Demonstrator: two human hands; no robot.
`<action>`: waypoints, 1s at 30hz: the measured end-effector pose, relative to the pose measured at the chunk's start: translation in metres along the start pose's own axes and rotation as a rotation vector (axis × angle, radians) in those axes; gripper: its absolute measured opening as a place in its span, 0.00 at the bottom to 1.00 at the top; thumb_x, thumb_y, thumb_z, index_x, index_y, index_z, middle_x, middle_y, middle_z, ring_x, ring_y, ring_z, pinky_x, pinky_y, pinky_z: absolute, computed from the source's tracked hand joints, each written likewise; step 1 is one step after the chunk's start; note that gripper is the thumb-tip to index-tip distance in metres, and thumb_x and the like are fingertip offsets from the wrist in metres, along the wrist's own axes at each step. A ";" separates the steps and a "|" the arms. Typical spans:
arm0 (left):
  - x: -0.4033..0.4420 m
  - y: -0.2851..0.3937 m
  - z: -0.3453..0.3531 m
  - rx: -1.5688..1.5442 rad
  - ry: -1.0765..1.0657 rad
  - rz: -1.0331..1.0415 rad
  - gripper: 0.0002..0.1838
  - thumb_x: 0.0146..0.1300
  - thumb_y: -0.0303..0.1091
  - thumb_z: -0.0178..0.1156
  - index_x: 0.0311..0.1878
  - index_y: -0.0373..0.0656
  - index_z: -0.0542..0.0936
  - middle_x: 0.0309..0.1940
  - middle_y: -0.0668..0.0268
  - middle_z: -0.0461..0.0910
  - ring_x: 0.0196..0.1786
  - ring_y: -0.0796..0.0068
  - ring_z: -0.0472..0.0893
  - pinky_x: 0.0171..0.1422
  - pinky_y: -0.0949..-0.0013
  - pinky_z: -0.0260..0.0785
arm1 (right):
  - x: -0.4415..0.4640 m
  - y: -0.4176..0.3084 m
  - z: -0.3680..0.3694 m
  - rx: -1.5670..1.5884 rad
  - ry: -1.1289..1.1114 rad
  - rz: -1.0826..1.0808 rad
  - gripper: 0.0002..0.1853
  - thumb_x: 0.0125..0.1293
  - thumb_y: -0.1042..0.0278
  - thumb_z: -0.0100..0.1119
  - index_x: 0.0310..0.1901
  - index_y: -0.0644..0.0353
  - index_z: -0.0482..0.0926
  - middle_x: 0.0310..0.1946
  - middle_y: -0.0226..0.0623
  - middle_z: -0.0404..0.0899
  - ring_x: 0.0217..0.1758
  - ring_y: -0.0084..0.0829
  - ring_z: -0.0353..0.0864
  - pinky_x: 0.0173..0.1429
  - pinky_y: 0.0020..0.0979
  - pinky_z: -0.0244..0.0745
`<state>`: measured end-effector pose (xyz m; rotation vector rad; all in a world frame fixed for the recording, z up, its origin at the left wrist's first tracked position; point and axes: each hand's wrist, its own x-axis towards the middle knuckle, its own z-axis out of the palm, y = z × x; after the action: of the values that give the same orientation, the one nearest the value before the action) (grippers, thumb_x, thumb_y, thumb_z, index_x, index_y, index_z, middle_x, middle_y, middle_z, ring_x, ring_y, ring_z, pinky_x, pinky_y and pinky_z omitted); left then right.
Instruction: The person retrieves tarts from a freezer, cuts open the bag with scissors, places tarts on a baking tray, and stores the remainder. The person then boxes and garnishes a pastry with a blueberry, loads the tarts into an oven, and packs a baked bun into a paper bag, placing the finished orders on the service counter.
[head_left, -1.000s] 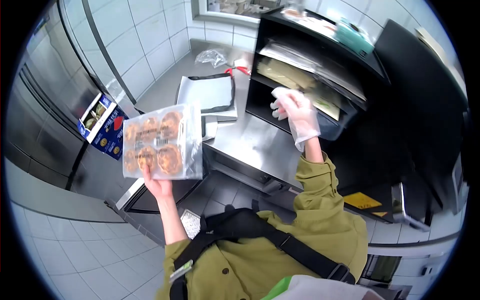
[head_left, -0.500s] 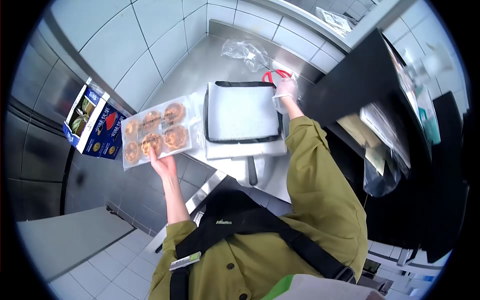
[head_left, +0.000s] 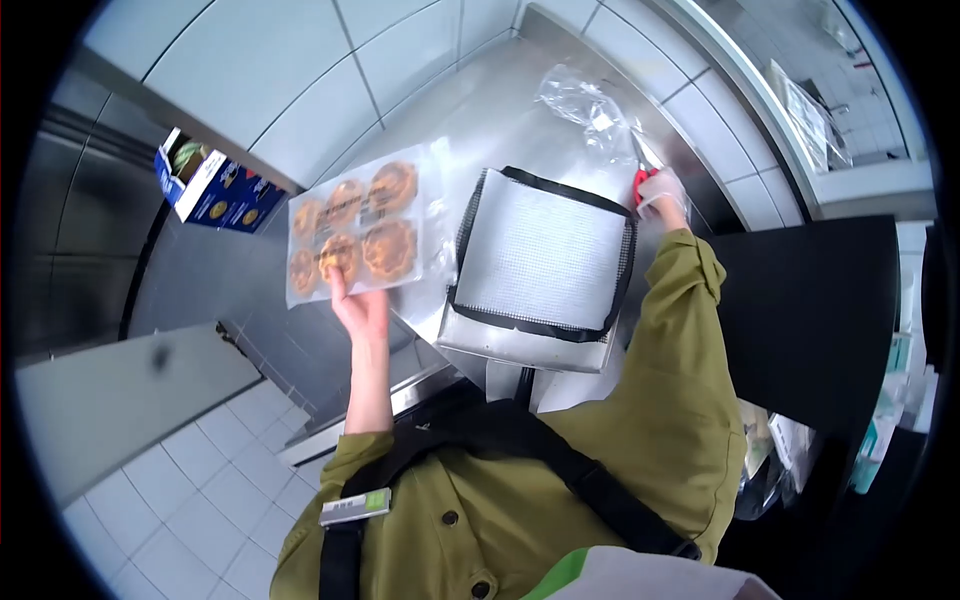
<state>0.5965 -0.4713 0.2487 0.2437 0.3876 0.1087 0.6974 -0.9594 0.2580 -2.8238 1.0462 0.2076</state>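
Gripping the clear, black-printed pack (head_left: 362, 222) of six round, browned pastries at left, our left hand (head_left: 362, 310) shows its thumb in front; our gloved right hand's (head_left: 664, 196) fingers clamp the red-handled scissors (head_left: 643, 184) at far right.

Counter (head_left: 420, 115): smooth, glossy metal. Bag (head_left: 590, 108): clear, crinkled plastic. Sleeve (head_left: 685, 330): matt olive cloth.
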 end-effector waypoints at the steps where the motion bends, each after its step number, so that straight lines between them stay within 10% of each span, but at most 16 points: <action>1: -0.001 -0.004 0.007 0.003 0.013 0.016 0.22 0.66 0.42 0.44 0.61 0.43 0.61 0.61 0.62 0.62 0.64 0.62 0.59 0.70 0.55 0.46 | -0.007 -0.003 -0.011 -0.011 -0.041 0.000 0.22 0.51 0.58 0.56 0.43 0.67 0.73 0.41 0.53 0.76 0.49 0.44 0.75 0.50 0.35 0.71; 8: 0.023 -0.036 0.014 -0.084 -0.031 -0.025 0.24 0.65 0.44 0.46 0.61 0.45 0.59 0.60 0.64 0.62 0.63 0.63 0.60 0.70 0.55 0.47 | -0.084 -0.016 -0.083 0.312 0.139 0.340 0.20 0.54 0.52 0.54 0.36 0.65 0.78 0.35 0.47 0.79 0.40 0.40 0.79 0.41 0.34 0.72; 10: 0.029 -0.041 0.020 -0.084 -0.043 -0.030 0.24 0.65 0.44 0.46 0.61 0.45 0.59 0.60 0.64 0.62 0.63 0.64 0.60 0.70 0.56 0.47 | -0.119 0.009 -0.065 0.697 0.132 0.156 0.21 0.57 0.47 0.56 0.30 0.61 0.77 0.24 0.36 0.75 0.23 0.23 0.72 0.25 0.25 0.64; 13: 0.017 -0.034 0.021 -0.099 -0.066 -0.016 0.24 0.65 0.44 0.45 0.61 0.45 0.59 0.60 0.64 0.61 0.63 0.64 0.60 0.70 0.56 0.47 | -0.271 -0.030 -0.065 1.712 -0.139 -0.277 0.21 0.64 0.50 0.48 0.44 0.63 0.68 0.32 0.35 0.71 0.25 0.19 0.66 0.28 0.19 0.60; 18: 0.023 -0.030 0.045 -0.181 -0.106 -0.022 0.24 0.66 0.43 0.45 0.62 0.44 0.58 0.60 0.63 0.61 0.63 0.64 0.59 0.70 0.57 0.47 | -0.346 -0.074 -0.043 1.453 -0.772 -0.433 0.31 0.65 0.46 0.42 0.58 0.67 0.61 0.44 0.39 0.71 0.36 0.23 0.70 0.43 0.25 0.66; 25: 0.003 -0.014 0.062 -0.160 -0.172 -0.010 0.23 0.67 0.42 0.43 0.61 0.42 0.58 0.60 0.62 0.61 0.64 0.65 0.59 0.69 0.58 0.48 | -0.356 -0.118 -0.030 1.233 -0.852 -0.621 0.36 0.62 0.45 0.47 0.60 0.70 0.56 0.50 0.41 0.68 0.40 0.26 0.70 0.46 0.26 0.66; 30: -0.031 -0.003 0.060 -0.097 -0.230 0.021 0.23 0.67 0.41 0.42 0.62 0.42 0.58 0.60 0.62 0.61 0.64 0.65 0.59 0.69 0.58 0.47 | -0.376 -0.114 -0.044 1.185 -0.778 -0.566 0.35 0.64 0.40 0.37 0.55 0.69 0.61 0.36 0.37 0.69 0.33 0.23 0.67 0.40 0.24 0.64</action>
<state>0.5913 -0.4915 0.3126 0.1624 0.1502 0.1183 0.4934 -0.6412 0.3729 -1.5820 0.0580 0.3972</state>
